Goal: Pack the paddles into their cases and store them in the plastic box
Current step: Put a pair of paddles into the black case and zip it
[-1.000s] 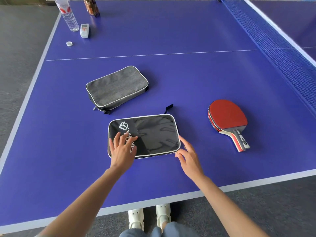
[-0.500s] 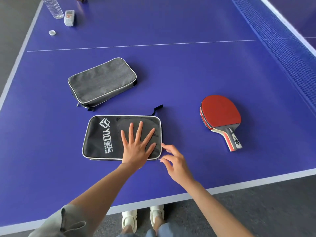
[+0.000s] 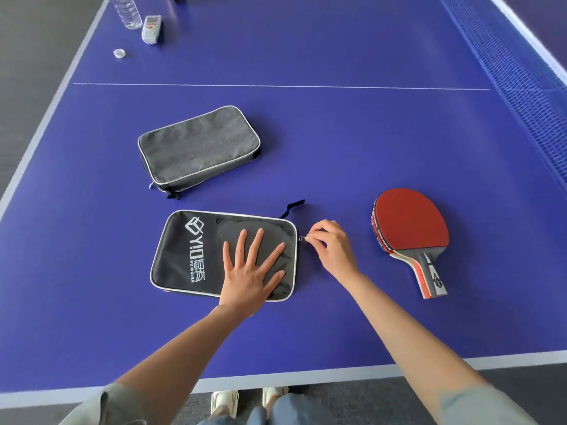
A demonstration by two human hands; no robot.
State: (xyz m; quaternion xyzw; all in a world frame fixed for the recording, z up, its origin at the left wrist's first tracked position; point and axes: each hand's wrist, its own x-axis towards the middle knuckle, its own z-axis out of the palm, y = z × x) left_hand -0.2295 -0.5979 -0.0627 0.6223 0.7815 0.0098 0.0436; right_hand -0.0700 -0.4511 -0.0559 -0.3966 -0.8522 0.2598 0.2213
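Paddles come last here; the blue table-tennis table [image 3: 337,142] carries everything, with a grey case [image 3: 199,147] beyond the black case [image 3: 190,256]. Left hand [image 3: 250,271] presses flat, fingers spread, on the black case. Red paddle [image 3: 409,223] lies well right, uncased. Right hand [image 3: 333,248] pinches the zipper pull [image 3: 303,238]; a sideways tug could snag it or drag the case.

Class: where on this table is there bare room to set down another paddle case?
Free: the blue strip between the grey case and the net, and beyond the white centre line. Crowded: around the black case, both hands and the paddle.
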